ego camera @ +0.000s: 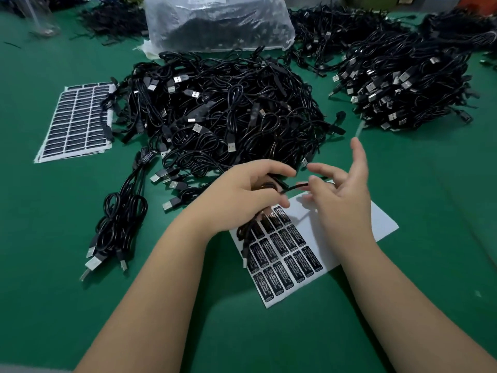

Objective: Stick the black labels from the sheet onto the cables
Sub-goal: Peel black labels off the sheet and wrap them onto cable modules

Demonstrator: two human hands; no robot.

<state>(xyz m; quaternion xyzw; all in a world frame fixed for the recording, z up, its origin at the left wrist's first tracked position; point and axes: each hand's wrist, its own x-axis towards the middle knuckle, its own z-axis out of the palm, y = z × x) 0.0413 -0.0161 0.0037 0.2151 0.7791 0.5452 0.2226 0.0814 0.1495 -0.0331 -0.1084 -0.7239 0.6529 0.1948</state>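
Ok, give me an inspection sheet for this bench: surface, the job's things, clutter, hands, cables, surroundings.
Surface: green mat, one loose white scrap at its right.
Job's things: partly used label sheet under the hands, upper part bare; full label sheet at far left.
Clutter: clear bag of cables at the back.
Hands: left hand grips a coiled cable; right hand pinches that cable's free end, other fingers spread.
Cables: big loose pile at centre, second pile at right, small labelled bunch at left.
Surroundings: more cable heaps along the far edge; beyond that too cropped to tell.
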